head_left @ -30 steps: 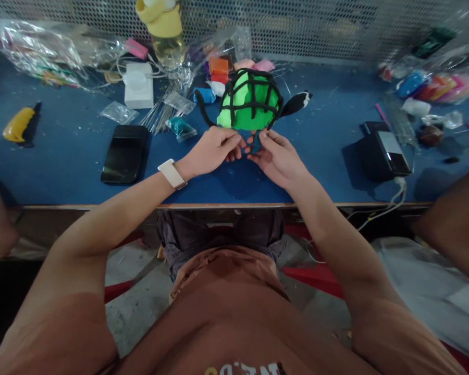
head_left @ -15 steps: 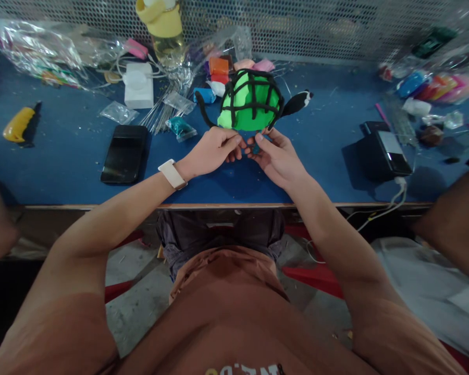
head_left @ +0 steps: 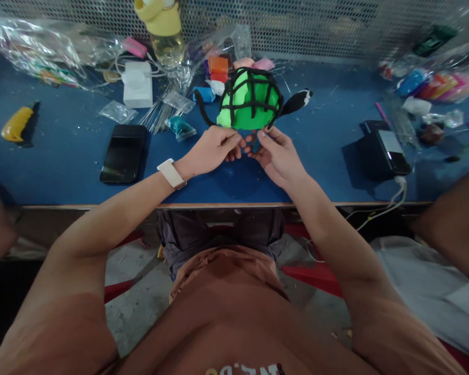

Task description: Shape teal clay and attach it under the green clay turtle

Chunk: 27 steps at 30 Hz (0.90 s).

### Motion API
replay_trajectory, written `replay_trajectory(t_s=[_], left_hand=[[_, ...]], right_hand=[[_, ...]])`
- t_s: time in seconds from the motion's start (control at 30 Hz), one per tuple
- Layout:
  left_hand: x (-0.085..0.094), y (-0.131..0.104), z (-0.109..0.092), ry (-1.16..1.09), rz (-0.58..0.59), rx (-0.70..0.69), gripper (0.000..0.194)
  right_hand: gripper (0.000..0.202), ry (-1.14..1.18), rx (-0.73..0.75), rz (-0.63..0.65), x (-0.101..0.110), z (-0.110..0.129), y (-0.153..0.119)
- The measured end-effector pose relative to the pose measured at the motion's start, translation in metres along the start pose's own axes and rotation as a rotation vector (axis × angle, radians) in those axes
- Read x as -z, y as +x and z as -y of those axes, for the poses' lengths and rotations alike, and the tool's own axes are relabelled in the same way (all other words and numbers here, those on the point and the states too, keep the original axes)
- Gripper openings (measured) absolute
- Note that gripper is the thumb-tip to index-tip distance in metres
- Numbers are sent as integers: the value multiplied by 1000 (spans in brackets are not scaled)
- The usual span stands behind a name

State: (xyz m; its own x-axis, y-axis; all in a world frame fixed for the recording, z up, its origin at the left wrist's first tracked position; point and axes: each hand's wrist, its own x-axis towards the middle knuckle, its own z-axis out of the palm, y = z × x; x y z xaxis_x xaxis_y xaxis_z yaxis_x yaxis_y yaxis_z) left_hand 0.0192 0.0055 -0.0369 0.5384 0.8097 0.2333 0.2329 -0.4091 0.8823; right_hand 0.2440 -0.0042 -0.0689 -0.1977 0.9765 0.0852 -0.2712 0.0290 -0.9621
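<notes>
Taking our two hands as the centre of a clock face, we had both over the near part of the blue worktop [head_left: 230,190], their fingertips close together. Our right hand [head_left: 254,144] pinched a small teal piece [head_left: 255,147] between thumb and fingers. Our left hand [head_left: 238,147] was curled with thumb and fingers drawn in, and we could not tell whether it held anything. A pale band [head_left: 171,174] circled our left wrist.

The green model [head_left: 250,99], a dome crossed by black strips, was at twelve o'clock, just beyond our fingers; whether they touched it we could not tell. From its ten o'clock side curved a black strand [head_left: 201,107], and toward three o'clock reached a black paddle-like part [head_left: 295,104] with a whitish tip.

At nine o'clock we had a dark phone-like slab [head_left: 123,153], with a yellow-handled cutter [head_left: 17,124] farther out. A white box [head_left: 138,86] and a spread of thin wires [head_left: 155,112] lay toward ten o'clock, a yellow-topped bottle [head_left: 164,28] at eleven. At three o'clock sat a black device [head_left: 383,155] with a white cable [head_left: 399,194] plugged in.
</notes>
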Motion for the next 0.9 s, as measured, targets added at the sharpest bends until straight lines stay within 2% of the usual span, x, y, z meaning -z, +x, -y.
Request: replay_trajectory(t_s=[0.13, 0.57, 0.7, 0.9], left_hand=[[-1, 1, 2, -8, -12, -6, 32], [0, 0, -1, -11, 2, 5, 32], [0, 0, 1, -11, -9, 7, 33], [0, -1, -3, -12, -14, 13, 32]], right_hand=[[52, 19, -3, 8, 0, 2, -1], [57, 13, -15, -17, 1, -1, 2], [53, -18, -25, -63, 3, 1, -1], [37, -122, 89, -165, 8, 1, -6]])
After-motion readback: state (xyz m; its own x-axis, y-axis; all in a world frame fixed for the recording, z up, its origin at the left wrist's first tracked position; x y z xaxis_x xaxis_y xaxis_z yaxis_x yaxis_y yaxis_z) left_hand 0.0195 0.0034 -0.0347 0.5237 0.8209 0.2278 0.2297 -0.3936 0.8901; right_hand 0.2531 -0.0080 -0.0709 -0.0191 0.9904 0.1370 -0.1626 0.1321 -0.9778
